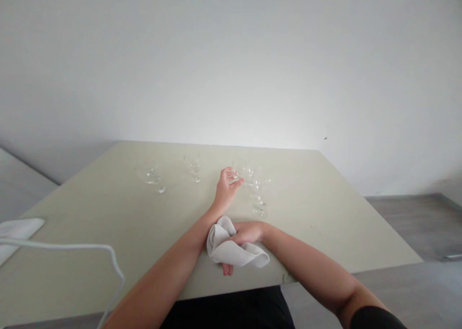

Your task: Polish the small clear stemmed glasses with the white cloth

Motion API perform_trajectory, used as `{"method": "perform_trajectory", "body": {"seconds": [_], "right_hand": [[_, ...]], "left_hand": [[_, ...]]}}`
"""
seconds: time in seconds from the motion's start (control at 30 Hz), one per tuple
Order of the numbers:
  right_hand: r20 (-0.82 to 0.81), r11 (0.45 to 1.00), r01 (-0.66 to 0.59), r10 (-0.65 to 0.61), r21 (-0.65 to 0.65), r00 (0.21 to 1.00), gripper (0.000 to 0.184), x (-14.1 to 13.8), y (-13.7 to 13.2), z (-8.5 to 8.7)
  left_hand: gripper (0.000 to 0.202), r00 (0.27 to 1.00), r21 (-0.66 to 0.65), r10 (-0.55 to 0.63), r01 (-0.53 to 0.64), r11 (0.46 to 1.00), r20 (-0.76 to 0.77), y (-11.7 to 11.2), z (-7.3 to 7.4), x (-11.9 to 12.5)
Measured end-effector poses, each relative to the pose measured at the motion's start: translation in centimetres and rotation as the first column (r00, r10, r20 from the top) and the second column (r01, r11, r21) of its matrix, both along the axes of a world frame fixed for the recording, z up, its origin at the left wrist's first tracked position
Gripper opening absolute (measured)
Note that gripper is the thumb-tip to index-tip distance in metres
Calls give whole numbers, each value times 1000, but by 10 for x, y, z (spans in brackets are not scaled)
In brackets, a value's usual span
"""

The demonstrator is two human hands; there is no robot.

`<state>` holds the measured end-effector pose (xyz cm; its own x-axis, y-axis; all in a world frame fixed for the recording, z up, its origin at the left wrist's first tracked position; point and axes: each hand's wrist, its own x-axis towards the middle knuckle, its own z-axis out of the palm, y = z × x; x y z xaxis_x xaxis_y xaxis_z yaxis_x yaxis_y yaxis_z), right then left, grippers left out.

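Presently the person's left hand (pixel 228 181) reaches forward over the pale counter (pixel 108 213), fingers curled around the bowl of a clear stemmed glass (pixel 238 168), apparently gripping it. A second stemmed glass (pixel 259 194) stands just beside it on the right, upright. Right hand (pixel 245 235) rests near the counter's front edge, clenched on a bunched white cloth (pixel 231 247); the left forearm crosses just beside it. Two more glasses sit well apart to the left: one upright (pixel 194 167), one apparently lying on its side (pixel 153 177). White cable (pixel 72 246) and a white pad (pixel 18 228) occupy the left edge
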<state>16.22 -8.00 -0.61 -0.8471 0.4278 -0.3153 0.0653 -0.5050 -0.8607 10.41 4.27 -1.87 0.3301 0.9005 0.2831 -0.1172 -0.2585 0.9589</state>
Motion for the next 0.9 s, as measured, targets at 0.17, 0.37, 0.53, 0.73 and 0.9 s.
{"method": "perform_trajectory", "body": {"seconds": [0.17, 0.37, 0.53, 0.73, 0.9], "right_hand": [[-12, 970, 242, -242, -5, 970, 69, -3, 3, -7], [-103, 490, 824, -839, 283, 534, 59, -9, 11, -14], [-186, 435, 795, -817, 423, 546, 62, -12, 11, -15], [-249, 152, 831, -912, 535, 327, 38, -15, 12, -13], [-358, -145, 679, -915, 720, 184, 41, -16, 0, -5]], "left_hand": [[64, 975, 94, 220, -219, 971, 4, -3, 18, -19], [35, 902, -16, -262, 273, 962, -344, -18, 49, -93], [28, 899, -108, -344, 326, 939, -271, -22, 42, -121], [27, 984, -134, 90, -70, 989, 151, -12, 30, -126], [8, 988, 256, 155, -156, 954, 24, -23, 53, -130]]}}
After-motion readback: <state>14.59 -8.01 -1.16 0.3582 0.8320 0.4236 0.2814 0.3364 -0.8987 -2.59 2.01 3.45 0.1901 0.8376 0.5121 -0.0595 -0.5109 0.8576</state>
